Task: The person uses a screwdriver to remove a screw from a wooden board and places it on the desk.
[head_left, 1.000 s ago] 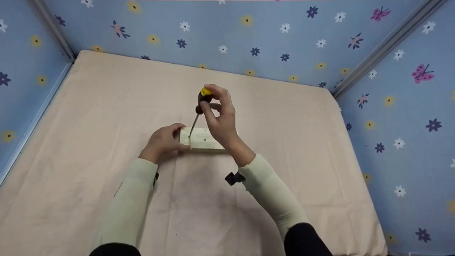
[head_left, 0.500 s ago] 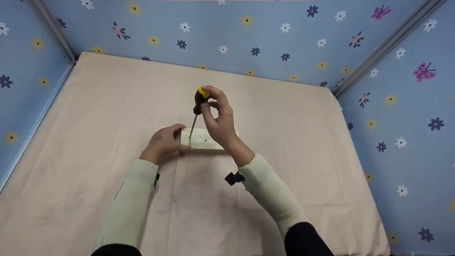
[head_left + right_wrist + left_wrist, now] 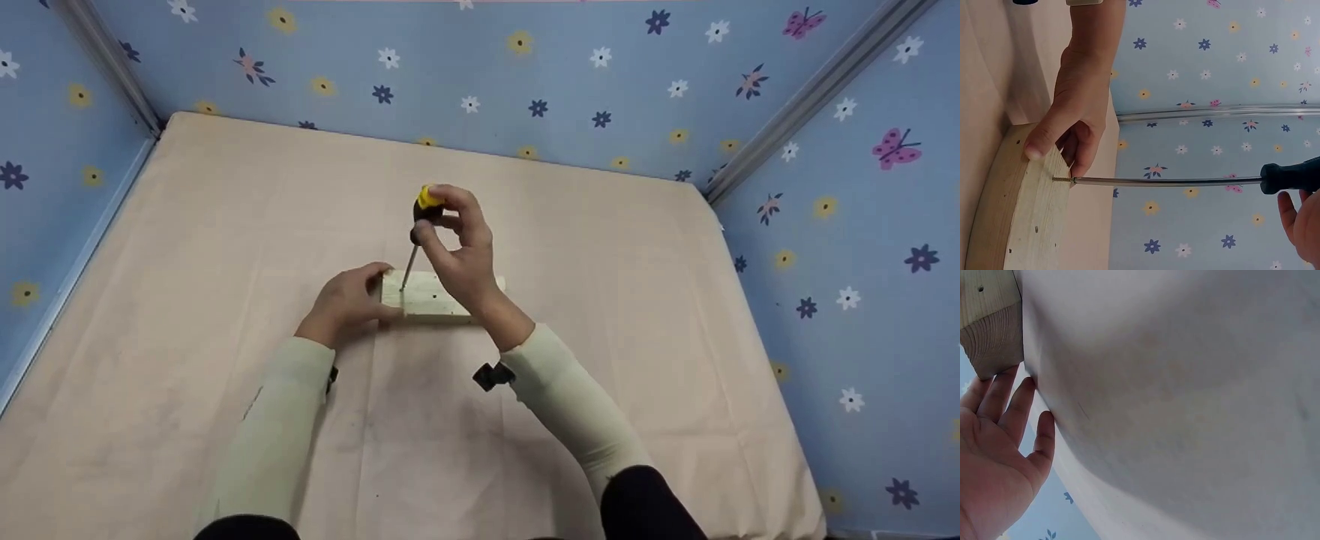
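Observation:
A pale wooden block (image 3: 442, 304) with small dark holes lies on the covered table in the head view. My left hand (image 3: 346, 298) grips its left end, thumb on the near side and fingers at the far side. My right hand (image 3: 471, 259) holds the yellow-and-black handle of a screwdriver (image 3: 429, 212) between thumb and fingers. The tool leans slightly, its tip down at the block's left part. In the right wrist view, the screwdriver's shaft (image 3: 1168, 181) meets the head of a brass-coloured screw (image 3: 1062, 179), which stands partly out of the wood near my left thumb.
A beige cloth (image 3: 600, 300) covers the table, with creases across it. Blue flowered panels (image 3: 465, 67) stand behind and at both sides, joined by grey metal posts (image 3: 825, 97). A black wrist mount (image 3: 491, 376) sits at my right cuff.
My right thumb has slid left across the screwdriver's handle, and the fingers have come slightly lower. The block and my left hand stay nearly in place.

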{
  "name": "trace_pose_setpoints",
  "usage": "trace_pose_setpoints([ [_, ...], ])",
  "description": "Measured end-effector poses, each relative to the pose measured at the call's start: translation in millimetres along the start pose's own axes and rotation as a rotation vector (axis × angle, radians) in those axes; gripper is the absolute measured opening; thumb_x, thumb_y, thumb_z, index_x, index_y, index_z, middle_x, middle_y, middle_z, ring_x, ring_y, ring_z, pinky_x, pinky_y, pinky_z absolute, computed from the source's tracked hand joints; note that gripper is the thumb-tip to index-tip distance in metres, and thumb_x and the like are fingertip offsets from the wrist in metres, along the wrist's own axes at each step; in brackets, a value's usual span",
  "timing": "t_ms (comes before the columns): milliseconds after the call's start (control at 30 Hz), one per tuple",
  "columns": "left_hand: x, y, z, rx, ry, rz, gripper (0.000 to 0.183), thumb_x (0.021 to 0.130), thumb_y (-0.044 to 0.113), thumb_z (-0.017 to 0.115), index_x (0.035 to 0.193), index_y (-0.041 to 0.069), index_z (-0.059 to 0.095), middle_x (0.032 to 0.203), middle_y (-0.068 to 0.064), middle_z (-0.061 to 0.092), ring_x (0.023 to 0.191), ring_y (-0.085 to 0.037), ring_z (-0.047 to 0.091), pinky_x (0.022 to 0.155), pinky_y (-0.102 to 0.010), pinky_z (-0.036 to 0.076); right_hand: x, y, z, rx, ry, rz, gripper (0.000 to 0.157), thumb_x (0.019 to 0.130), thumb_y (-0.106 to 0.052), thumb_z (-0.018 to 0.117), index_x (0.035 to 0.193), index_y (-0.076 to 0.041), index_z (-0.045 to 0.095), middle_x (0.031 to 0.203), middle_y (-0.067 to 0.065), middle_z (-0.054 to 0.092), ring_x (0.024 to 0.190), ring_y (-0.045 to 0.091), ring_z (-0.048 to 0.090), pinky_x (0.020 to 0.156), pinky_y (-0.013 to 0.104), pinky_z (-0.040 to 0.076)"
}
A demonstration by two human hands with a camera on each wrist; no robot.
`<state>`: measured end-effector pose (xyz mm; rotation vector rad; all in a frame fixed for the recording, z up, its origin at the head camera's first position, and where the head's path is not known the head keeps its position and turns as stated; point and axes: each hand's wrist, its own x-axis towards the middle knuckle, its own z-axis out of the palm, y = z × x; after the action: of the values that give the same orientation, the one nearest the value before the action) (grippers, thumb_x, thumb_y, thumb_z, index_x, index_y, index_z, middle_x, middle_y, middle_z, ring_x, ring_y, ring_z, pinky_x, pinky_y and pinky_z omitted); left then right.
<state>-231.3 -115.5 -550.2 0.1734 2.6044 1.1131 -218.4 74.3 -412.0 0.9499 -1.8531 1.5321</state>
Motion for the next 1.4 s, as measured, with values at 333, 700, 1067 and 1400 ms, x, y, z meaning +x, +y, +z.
trace_pose_setpoints([
  [333,1.7,-0.9,-1.0,0.009,-0.012,-0.015,0.083,0.062,0.049,0.085,0.135,0.026,0.052,0.137,-0.003,0.055,0.126,-0.024,0.048,0.109,-0.045,0.037,2.0,-1.7,-1.8,-0.015,0.025,0.005,0.028,0.091,0.002,0.058,0.118,0.004,0.055,0.113,0.022,0.059,0.096,0.026,0.061,0.074,0.031,0.057],
  [700,0.5,0.5,-0.3,0.018,-0.018,-0.023,0.082,0.065,0.048,0.083,0.137,0.027,0.051,0.141,-0.004,0.052,0.129,-0.025,0.046,0.11,-0.046,0.037,2.4,0.4,-4.3,-0.001,0.018,0.041,0.031,0.09,0.001,0.06,0.121,0.003,0.055,0.113,0.02,0.056,0.094,0.023,0.059,0.07,0.032,0.057],
  [1067,0.5,-0.6,0.3,0.025,-0.005,-0.012,0.082,0.065,0.047,0.083,0.138,0.025,0.051,0.137,-0.005,0.055,0.126,-0.025,0.049,0.108,-0.046,0.038,3.1,2.3,-3.4,-0.011,0.006,0.05,0.037,0.088,0.004,0.062,0.124,0.002,0.053,0.112,0.018,0.052,0.093,0.025,0.059,0.069,0.033,0.057],
  [1400,0.6,-1.5,0.1,0.016,0.007,-0.013,0.082,0.065,0.046,0.083,0.138,0.026,0.052,0.138,-0.005,0.054,0.127,-0.025,0.049,0.109,-0.046,0.038,3.8,4.7,-4.7,-0.021,-0.021,0.052,0.041,0.089,-0.003,0.065,0.128,0.001,0.052,0.114,0.017,0.051,0.094,0.023,0.057,0.07,0.031,0.056],
])
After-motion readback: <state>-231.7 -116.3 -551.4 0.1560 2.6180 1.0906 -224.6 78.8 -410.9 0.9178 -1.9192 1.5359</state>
